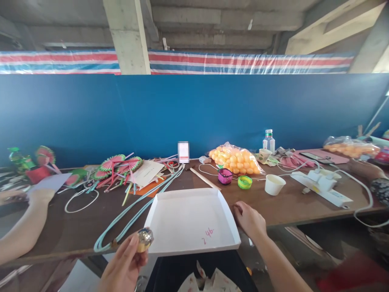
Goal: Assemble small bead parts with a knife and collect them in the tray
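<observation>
The left hand (123, 267) is raised off the desk's (282, 207) near edge, its grip clamped on a small shiny ball (145, 239) between thumb and fingertips, just off the near left corner of the tray (188, 219). The right hand (249, 220) lies on the desk just beside the tray's right edge, grip apart and holding nothing. The white tray sits at the near edge. Pale blue cords (136, 207) run along its left. A bag (235, 159) of orange balls and a paper cup (274, 184) stand farther back. Another person's arm (21, 231) rests at the left end.
</observation>
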The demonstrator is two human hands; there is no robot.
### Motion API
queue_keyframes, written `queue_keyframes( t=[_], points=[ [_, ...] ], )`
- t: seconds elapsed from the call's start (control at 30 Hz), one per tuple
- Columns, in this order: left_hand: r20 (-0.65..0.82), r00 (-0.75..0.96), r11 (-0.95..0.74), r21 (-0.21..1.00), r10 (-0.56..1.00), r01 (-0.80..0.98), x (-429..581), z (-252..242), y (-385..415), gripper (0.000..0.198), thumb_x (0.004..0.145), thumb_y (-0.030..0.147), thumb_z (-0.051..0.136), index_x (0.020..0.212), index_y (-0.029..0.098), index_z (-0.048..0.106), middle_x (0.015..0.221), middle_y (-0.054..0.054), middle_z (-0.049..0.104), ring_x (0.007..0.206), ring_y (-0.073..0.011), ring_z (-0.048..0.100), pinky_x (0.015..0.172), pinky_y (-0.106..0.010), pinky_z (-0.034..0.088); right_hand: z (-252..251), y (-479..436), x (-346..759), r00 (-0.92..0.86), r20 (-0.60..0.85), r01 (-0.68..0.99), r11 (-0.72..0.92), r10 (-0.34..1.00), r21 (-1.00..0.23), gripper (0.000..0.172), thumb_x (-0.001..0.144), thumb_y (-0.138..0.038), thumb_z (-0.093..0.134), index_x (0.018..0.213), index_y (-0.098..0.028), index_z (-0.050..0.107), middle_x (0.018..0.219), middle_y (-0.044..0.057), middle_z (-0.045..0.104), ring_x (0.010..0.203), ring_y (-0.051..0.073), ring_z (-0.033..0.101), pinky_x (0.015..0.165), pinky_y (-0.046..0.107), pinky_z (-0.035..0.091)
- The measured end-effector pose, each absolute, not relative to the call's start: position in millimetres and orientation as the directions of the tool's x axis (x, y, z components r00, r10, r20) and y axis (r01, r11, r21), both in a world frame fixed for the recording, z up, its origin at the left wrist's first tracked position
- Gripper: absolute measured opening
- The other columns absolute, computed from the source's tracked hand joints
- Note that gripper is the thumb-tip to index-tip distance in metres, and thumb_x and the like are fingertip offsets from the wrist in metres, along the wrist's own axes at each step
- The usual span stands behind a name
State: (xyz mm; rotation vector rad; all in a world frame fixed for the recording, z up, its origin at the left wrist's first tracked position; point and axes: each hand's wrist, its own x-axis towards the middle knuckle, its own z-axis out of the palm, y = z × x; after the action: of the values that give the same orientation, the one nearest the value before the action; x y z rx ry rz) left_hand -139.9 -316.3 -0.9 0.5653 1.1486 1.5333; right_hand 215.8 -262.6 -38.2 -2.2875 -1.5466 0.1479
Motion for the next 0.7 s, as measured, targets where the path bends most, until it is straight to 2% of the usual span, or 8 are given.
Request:
queue_keyframes(
  t=[0.1, 0.2, 0.3, 0.43, 0.57, 0.7],
  points=[
    [-0.166, -0.247, 0.033, 0.883, 0.955, -0.468, -126, 14, -300, 0.049, 0.054, 0.047, 0.085, 0.085, 0.012, 0.071, 0.066, -0.005, 0.061, 0.054, -0.0116, 0.047, 0.048, -0.024, 0.040, -36, -256, 226, 0.348, 0.096, 0.855, -0.274, 0.932, -0.441, 0.028, 0.089, -0.035, 0.043, 0.098, -0.027, 0.068, 0.099, 0.003, 0.073, 0.093, 0.023, 0.066, 0.072, 0.030, 0.043],
    [-0.129, -0.214, 0.017, 0.889, 0.968, -0.457, -109, 26, -290, 0.049, 0.056, 0.047, 0.084, 0.087, 0.011, 0.071, 0.069, -0.006, 0.062, 0.056, -0.0119, 0.049, 0.050, -0.024, 0.041, -29, -246, 241, 0.325, 0.164, 0.825, -0.194, 0.932, -0.530, 0.026, 0.088, -0.035, 0.045, 0.090, -0.025, 0.070, 0.093, 0.002, 0.073, 0.088, 0.019, 0.066, 0.072, 0.026, 0.044],
    [-0.129, -0.166, 0.045, 0.900, 0.978, -0.433, -96, 28, -279, 0.048, 0.059, 0.046, 0.083, 0.089, 0.012, 0.070, 0.074, -0.006, 0.063, 0.061, -0.0125, 0.053, 0.056, -0.025, 0.045, -10, -228, 255, 0.349, 0.250, 0.818, -0.164, 0.903, -0.551, 0.026, 0.087, -0.037, 0.047, 0.091, -0.026, 0.070, 0.089, 0.001, 0.073, 0.083, 0.018, 0.065, 0.071, 0.025, 0.044],
    [-0.147, -0.055, 0.105, 0.880, 0.988, -0.464, -82, 26, -253, 0.041, 0.063, 0.043, 0.082, 0.085, 0.012, 0.068, 0.079, -0.006, 0.064, 0.063, -0.0099, 0.053, 0.057, -0.021, 0.046, 29, -188, 264, 0.329, 0.290, 0.847, -0.144, 0.899, -0.512, 0.023, 0.086, -0.033, 0.051, 0.094, -0.024, 0.071, 0.094, 0.002, 0.073, 0.087, 0.018, 0.064, 0.073, 0.025, 0.043],
    [-0.134, 0.006, 0.118, 0.851, 0.991, -0.512, -60, 39, -220, 0.037, 0.068, 0.040, 0.079, 0.088, 0.012, 0.066, 0.082, -0.006, 0.065, 0.063, -0.0083, 0.055, 0.056, -0.019, 0.047, 63, -148, 256, 0.304, 0.210, 0.889, -0.197, 0.929, -0.414, 0.023, 0.084, -0.029, 0.051, 0.093, -0.024, 0.072, 0.099, 0.001, 0.072, 0.090, 0.019, 0.063, 0.069, 0.025, 0.042],
    [-0.196, 0.037, 0.184, 0.816, 0.980, -0.548, -33, 58, -184, 0.030, 0.074, 0.036, 0.074, 0.086, 0.011, 0.064, 0.078, -0.007, 0.064, 0.056, -0.0064, 0.053, 0.050, -0.016, 0.044, 74, -115, 242, 0.250, 0.071, 0.945, -0.227, 0.966, -0.235, 0.017, 0.077, -0.023, 0.059, 0.087, -0.022, 0.074, 0.093, 0.004, 0.072, 0.085, 0.019, 0.065, 0.069, 0.025, 0.043]
  ],
)
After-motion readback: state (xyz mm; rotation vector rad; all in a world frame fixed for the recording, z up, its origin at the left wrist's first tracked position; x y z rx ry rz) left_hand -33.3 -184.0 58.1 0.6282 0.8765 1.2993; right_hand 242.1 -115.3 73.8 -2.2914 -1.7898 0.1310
